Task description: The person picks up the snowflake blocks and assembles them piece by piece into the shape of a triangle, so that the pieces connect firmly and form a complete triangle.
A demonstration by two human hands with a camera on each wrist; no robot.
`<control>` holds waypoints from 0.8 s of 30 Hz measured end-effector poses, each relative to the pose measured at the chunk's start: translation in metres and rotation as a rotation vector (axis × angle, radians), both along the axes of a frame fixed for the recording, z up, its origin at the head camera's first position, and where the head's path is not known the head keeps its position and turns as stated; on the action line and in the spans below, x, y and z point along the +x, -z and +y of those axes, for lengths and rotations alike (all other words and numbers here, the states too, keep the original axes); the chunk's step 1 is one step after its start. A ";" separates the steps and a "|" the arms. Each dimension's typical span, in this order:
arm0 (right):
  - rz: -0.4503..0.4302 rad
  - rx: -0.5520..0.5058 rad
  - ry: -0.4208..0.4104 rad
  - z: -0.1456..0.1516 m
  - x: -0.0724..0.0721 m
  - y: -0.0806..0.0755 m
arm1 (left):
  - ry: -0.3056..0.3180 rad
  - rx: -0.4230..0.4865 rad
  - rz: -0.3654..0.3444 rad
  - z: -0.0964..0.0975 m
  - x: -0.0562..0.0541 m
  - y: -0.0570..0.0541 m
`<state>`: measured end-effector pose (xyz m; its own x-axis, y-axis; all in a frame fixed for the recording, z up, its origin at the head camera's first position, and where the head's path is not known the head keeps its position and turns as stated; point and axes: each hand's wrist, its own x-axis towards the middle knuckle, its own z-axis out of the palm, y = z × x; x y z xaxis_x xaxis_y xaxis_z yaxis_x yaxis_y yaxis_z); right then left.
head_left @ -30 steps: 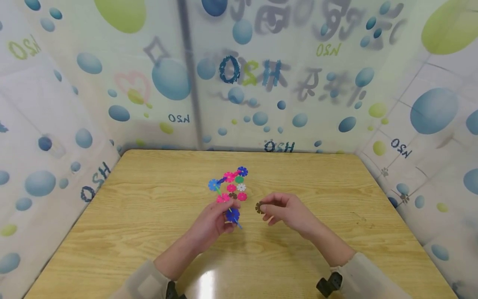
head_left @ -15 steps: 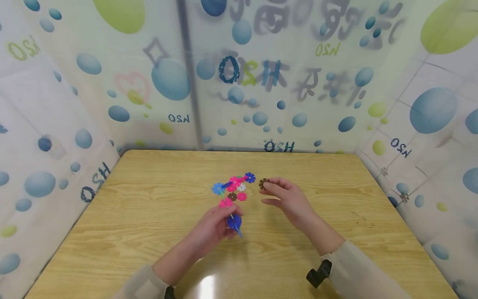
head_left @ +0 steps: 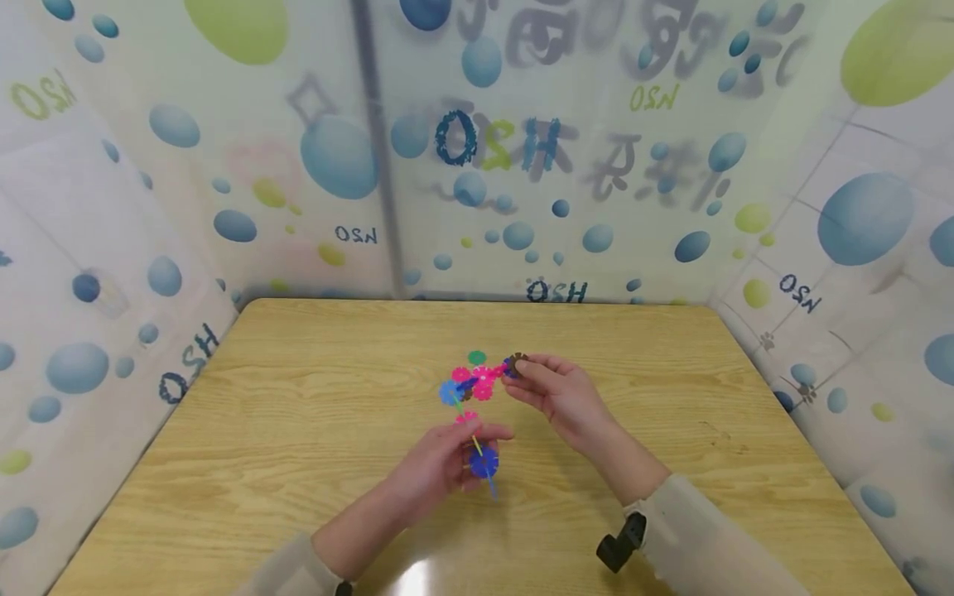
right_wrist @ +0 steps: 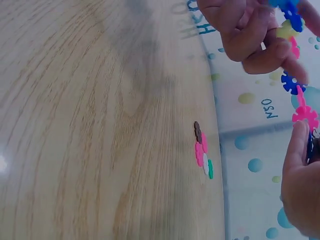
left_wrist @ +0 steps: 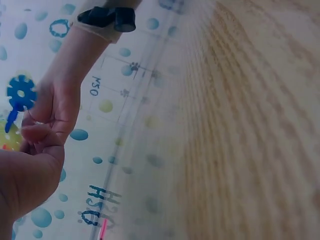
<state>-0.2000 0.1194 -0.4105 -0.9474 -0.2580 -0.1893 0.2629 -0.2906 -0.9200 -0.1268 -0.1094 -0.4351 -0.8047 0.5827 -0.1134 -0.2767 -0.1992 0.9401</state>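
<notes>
In the head view my left hand (head_left: pixel 440 468) holds a chain of interlocking snowflake discs (head_left: pixel 484 462) between thumb and fingers. Blue, pink, light blue and yellow-green pieces make up this chain, which bends away toward the right hand. My right hand (head_left: pixel 570 401) pinches a brown snowflake disc (head_left: pixel 517 362) at the chain's far end. That brown disc overlaps the dark blue end disc; whether their slots are joined cannot be told. In the right wrist view the chain's pink disc (right_wrist: pixel 305 116) is by the right thumb. A blue disc (left_wrist: pixel 21 92) shows at the left wrist view's edge.
Several loose discs lie flat on the wooden table (head_left: pixel 313 430) beyond the hands: a green disc (head_left: pixel 477 357), pink discs (right_wrist: pixel 199 154), a white disc (right_wrist: pixel 205 163) and a brown disc (right_wrist: pixel 197 132). Patterned walls (head_left: pixel 522 190) border the table at the back and sides.
My left hand has shifted right and nearer with the chain. The right hand first moved away with the brown disc, then left, bringing it to the chain's blue end disc.
</notes>
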 end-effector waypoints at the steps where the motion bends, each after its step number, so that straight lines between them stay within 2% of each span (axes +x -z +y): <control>1: 0.002 0.001 -0.003 0.000 0.000 0.000 | 0.004 0.010 -0.020 0.000 0.000 -0.001; 6: 0.001 0.002 -0.015 0.001 0.001 0.000 | 0.010 0.087 -0.133 0.000 0.002 -0.005; 12: -0.007 -0.002 -0.030 0.003 0.003 0.001 | -0.017 0.134 -0.197 -0.003 0.002 -0.005; 19: -0.027 -0.002 -0.066 0.003 0.006 -0.002 | 0.022 0.129 -0.193 -0.010 -0.006 -0.003; 24: -0.031 0.049 -0.159 0.003 0.011 -0.005 | -0.018 0.210 -0.301 -0.013 -0.018 -0.002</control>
